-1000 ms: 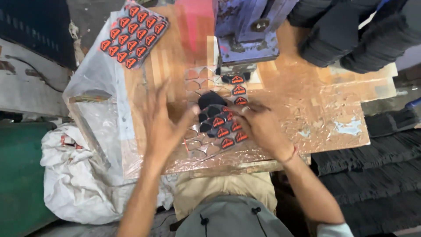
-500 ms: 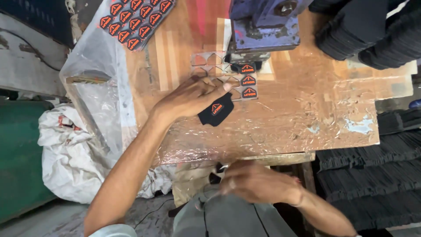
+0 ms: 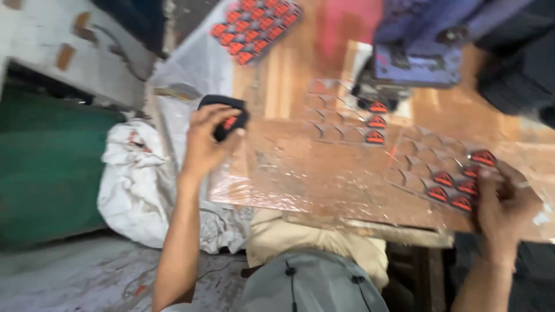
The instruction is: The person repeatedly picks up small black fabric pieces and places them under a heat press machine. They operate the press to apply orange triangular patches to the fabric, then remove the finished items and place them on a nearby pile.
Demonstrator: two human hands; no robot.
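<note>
Black patch [image 3: 224, 118] now lifted leftward; white sack [image 3: 139, 185] below

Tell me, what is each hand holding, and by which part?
Left hand grips a black fabric piece by its near end; right hand rests on the badge sheet.

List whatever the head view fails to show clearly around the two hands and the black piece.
- Black piece: motion blur and the left hand wrapped around it hide its outline; only a red patch shows.
- Right hand: its fingertips blur into the red badges on the clear sheet, so contact cannot be told.
- Blue machine: cut off by the top edge.
</note>
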